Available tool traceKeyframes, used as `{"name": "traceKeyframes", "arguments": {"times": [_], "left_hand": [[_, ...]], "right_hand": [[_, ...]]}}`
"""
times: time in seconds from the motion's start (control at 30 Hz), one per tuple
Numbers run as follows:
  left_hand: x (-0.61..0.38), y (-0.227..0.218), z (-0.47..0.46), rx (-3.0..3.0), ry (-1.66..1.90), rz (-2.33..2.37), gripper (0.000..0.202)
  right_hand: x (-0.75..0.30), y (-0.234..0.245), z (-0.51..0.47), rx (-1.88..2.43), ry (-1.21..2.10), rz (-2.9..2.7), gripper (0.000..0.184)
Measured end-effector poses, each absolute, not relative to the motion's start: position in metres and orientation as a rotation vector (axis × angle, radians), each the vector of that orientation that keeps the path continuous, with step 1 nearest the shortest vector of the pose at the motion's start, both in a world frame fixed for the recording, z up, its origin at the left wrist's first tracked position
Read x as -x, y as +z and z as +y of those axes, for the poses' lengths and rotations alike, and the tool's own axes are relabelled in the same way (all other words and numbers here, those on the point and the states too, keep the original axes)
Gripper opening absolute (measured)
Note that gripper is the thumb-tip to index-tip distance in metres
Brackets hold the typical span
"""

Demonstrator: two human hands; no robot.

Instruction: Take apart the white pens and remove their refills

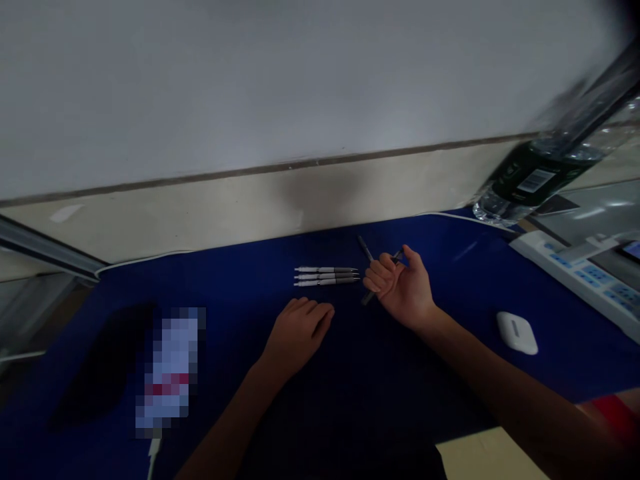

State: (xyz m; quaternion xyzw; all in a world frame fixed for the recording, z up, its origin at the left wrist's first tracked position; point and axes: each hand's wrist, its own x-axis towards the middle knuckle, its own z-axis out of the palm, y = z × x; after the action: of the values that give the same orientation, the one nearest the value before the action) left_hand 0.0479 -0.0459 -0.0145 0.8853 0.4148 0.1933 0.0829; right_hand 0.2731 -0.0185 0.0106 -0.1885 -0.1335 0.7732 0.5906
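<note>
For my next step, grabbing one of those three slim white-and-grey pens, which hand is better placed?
Probably the left hand: it is close to the slim white-and-grey pens, with nothing visible in it, while the right hand holds a slim dark pen.

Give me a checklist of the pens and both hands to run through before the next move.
1. Three white-and-grey pens lined up side by side: ok.
2. Held dark pen gripped in the right hand: ok, the fingers curl around it.
3. Left hand apart from the three-pen row: ok, a gap of blue surface shows between.
4. Left hand holding nothing: cannot tell, its palm is hidden.
5. Second dark pen fully visible: not ok, the right hand seems to cover one end.
</note>
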Motion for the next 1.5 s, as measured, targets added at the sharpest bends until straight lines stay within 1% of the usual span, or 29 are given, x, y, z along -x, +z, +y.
{"name": "traceKeyframes", "arguments": {"times": [0.47, 0.7, 0.93, 1.23, 1.4, 1.5], "left_hand": [[-0.0479, -0.0169, -0.0459, -2.632, 0.589, 1.238, 0.022], [-0.0478, -0.0165, -0.0463, -2.628, 0.569, 1.239, 0.022], [-0.0471, -0.0173, -0.0448, -2.601, 0.580, 1.225, 0.023], [-0.0468, -0.0180, -0.0450, -2.606, 0.602, 1.215, 0.022], [-0.0466, -0.0189, -0.0445, -2.604, 0.602, 1.217, 0.021], [-0.0465, -0.0195, -0.0441, -2.608, 0.600, 1.218, 0.022]], "right_hand": [[-0.2734, 0.0107, -0.0194, 0.396, 1.854, -0.298, 0.041], [-0.2745, 0.0072, -0.0176, 0.464, 1.832, -0.303, 0.048], [-0.2748, 0.0079, -0.0181, 0.431, 1.844, -0.298, 0.043], [-0.2751, 0.0067, -0.0177, 0.396, 1.860, -0.297, 0.042], [-0.2747, 0.0071, -0.0181, 0.425, 1.833, -0.284, 0.045], [-0.2746, 0.0077, -0.0184, 0.432, 1.833, -0.288, 0.043]]}}
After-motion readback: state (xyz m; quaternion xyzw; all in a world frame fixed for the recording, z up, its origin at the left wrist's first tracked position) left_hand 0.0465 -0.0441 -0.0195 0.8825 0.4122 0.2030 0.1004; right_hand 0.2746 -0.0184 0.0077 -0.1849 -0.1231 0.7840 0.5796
